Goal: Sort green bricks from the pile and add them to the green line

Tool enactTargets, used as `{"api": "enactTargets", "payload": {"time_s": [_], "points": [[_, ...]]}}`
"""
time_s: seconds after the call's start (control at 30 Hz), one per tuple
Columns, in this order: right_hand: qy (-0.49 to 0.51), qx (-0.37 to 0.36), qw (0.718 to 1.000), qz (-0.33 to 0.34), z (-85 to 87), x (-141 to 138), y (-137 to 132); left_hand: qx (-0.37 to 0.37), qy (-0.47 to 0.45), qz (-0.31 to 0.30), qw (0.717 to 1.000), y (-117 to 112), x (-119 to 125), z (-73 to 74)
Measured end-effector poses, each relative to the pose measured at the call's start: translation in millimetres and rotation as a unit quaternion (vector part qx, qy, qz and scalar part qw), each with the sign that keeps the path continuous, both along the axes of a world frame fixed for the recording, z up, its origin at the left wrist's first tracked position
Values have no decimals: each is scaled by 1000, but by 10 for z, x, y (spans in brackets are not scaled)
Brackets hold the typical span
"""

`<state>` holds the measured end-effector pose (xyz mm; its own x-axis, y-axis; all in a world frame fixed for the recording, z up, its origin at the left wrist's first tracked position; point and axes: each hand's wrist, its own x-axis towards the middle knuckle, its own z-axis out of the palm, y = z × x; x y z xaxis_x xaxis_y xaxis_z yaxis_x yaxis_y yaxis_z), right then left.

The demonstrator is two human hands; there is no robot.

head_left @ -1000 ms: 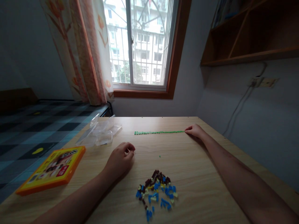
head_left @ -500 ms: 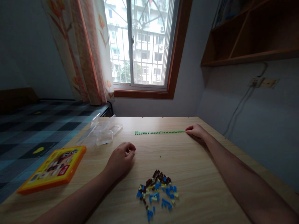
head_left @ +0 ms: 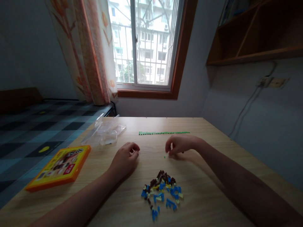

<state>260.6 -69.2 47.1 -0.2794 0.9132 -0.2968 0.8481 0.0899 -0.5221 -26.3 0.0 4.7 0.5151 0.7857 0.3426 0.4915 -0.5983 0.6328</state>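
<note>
My right hand [head_left: 178, 145] hovers over the middle of the table, thumb and fingers bent and slightly apart, with nothing seen between them. Just left of its fingertips lies a single small green brick [head_left: 164, 157]. Behind the hand, a long row of small green bricks [head_left: 153, 133] runs from side to side across the table's far part. My left hand [head_left: 126, 156] rests on the wood, its fingers curled in toward the thumb; nothing shows in it. Nearer to me is a loose pile of blue, brown, yellow and cream bricks [head_left: 163, 189].
An orange and yellow box [head_left: 59, 168] with a printed lid lies at the table's left edge. Clear plastic trays [head_left: 104, 132] stand behind it. A bed with a checked cover [head_left: 54, 126] adjoins on the left, and a wall is on the right.
My right hand has left the right end of the green row and come back toward me and to the left, beside the single green brick. My left hand stays put.
</note>
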Motion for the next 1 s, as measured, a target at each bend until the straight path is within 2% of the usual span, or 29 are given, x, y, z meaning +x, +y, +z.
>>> {"api": "enactTargets", "payload": {"time_s": [0.13,0.2,0.5,0.6,0.67,0.73,0.83,0.9,1.0], "points": [[-25,63,996,49,-75,-107,-6,0,0,3,1000,-5,5,12],[-27,71,995,62,-104,-118,7,-1,3,3,1000,-3,4,13],[-24,93,993,69,-173,-163,35,0,0,3,1000,0,1,11],[-26,109,991,72,-139,-87,62,-2,6,2,1000,-7,3,24],[-19,126,991,33,-72,89,83,-3,8,1,1000,-6,3,24],[-3,127,990,-60,3,383,95,-4,8,1,1000,-2,0,19],[0,187,963,-194,33,948,79,-3,7,0,1000,3,-4,10],[-35,202,936,-286,-39,1297,45,-2,6,0,1000,2,-6,8],[-66,193,920,-334,-248,1643,-11,1,4,0,1000,2,-4,6]]}}
